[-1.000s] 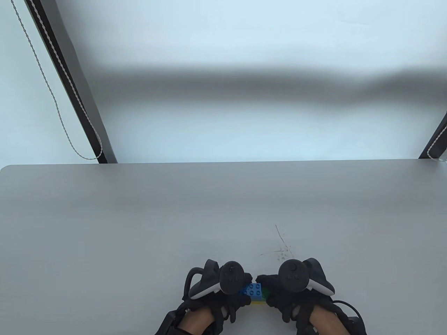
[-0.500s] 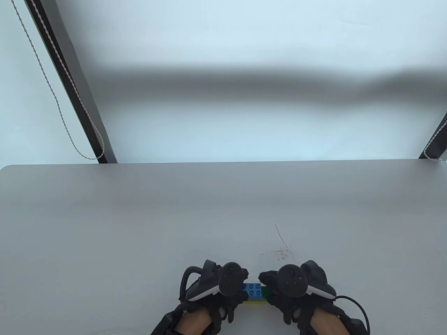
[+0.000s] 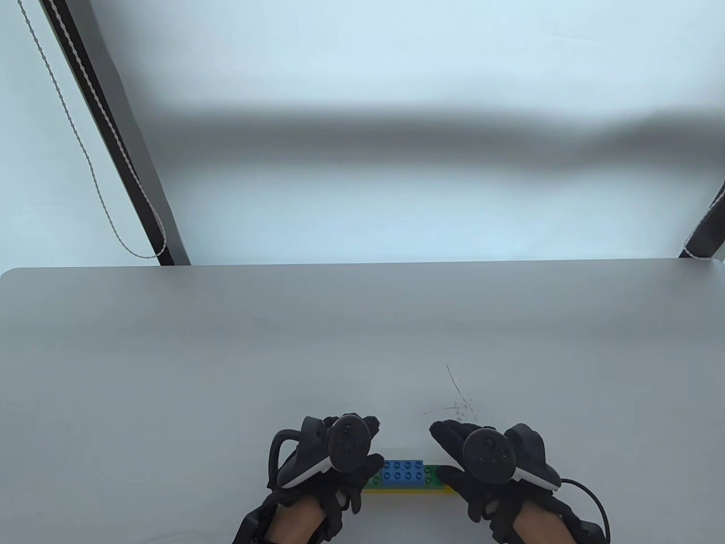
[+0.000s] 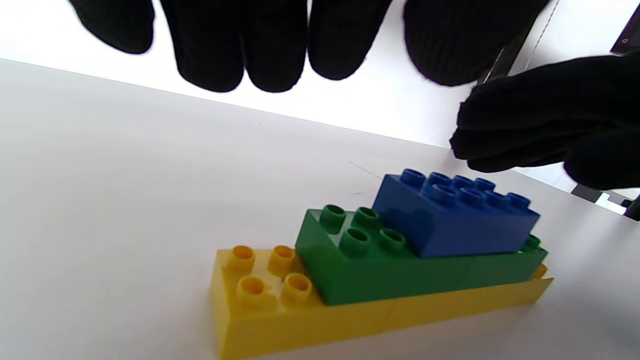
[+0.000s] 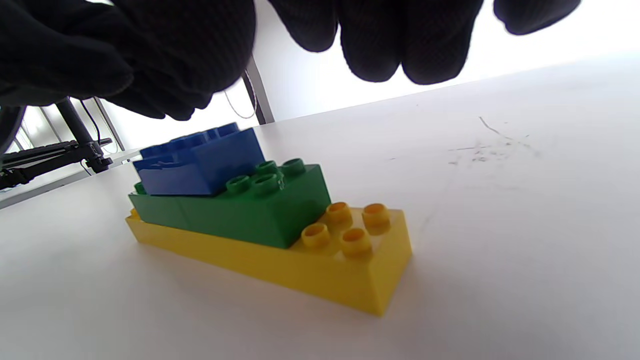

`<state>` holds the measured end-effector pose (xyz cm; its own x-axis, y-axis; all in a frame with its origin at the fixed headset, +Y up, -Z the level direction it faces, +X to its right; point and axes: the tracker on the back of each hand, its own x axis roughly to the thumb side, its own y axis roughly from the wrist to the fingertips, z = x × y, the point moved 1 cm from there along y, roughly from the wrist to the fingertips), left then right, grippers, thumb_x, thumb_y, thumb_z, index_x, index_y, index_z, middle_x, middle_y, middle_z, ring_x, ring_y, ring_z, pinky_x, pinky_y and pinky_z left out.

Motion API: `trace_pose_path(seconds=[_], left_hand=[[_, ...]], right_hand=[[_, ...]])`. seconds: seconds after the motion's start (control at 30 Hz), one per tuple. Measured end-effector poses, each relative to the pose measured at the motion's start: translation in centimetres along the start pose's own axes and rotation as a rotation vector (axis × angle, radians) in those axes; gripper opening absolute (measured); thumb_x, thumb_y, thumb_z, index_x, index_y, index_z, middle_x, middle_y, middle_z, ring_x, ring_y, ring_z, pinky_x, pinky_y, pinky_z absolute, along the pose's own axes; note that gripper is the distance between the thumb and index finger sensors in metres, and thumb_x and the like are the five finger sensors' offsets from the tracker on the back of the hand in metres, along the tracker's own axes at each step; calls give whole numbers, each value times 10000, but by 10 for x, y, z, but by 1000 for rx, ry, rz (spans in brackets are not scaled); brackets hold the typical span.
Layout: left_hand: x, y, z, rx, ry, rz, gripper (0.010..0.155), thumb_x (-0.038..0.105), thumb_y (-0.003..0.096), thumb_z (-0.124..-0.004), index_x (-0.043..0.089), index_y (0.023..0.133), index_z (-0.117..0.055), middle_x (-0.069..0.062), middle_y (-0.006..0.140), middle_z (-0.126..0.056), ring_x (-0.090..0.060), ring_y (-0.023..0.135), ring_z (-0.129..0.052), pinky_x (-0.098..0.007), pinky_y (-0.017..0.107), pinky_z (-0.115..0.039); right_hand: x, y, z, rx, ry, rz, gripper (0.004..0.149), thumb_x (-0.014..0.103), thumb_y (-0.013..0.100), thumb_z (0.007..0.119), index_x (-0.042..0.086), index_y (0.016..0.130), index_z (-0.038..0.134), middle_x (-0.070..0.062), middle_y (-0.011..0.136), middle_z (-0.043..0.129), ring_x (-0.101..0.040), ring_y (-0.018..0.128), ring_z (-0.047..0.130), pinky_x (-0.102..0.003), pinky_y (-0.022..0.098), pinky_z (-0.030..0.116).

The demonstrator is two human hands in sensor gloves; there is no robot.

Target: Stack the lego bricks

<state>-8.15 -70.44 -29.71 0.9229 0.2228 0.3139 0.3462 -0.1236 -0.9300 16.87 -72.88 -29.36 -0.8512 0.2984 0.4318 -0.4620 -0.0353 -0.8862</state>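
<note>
A stepped stack stands on the table near the front edge: a blue brick (image 3: 403, 472) on a longer green brick (image 3: 434, 477) on a still longer yellow brick (image 3: 408, 490). It also shows in the left wrist view, blue brick (image 4: 452, 215), green brick (image 4: 395, 267), yellow brick (image 4: 310, 315), and in the right wrist view, blue brick (image 5: 200, 162), green brick (image 5: 235, 212), yellow brick (image 5: 300, 265). My left hand (image 3: 354, 447) is at the stack's left end, fingers spread, holding nothing. My right hand (image 3: 456, 453) is at the right end, also open and holding nothing.
The grey table (image 3: 226, 351) has a patch of scratch marks (image 3: 456, 405) just beyond my right hand. Its far edge lies at mid-frame, with black frame legs (image 3: 113, 136) and a hanging cord (image 3: 85, 153) behind.
Both hands have let go of the stack and moved apart, left hand to the left and right hand to the right. More of the green and yellow bricks now shows.
</note>
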Motion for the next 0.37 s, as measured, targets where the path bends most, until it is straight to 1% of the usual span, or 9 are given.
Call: trace_pose_path(seconds=[0.23, 0.37], left_hand=[[-21, 1, 2, 10, -26, 69, 701, 554, 407, -754, 270, 1029, -598, -97, 1112, -634, -386, 993, -649, -652, 694, -553], [-29, 1, 1, -1, -38, 92, 715, 557, 409, -750, 271, 1040, -573, -106, 1126, -605, -397, 1005, -621, -656, 697, -535]], right_hand=[[-10, -3, -6, -36, 18, 30, 797, 500, 377, 802, 128, 1011, 495, -204, 1037, 632, -490, 913, 681, -721, 626, 511], [-13, -3, -7, -49, 10, 45, 823, 526, 374, 795, 126, 1017, 474, -210, 1046, 612, -495, 920, 668, -729, 628, 495]])
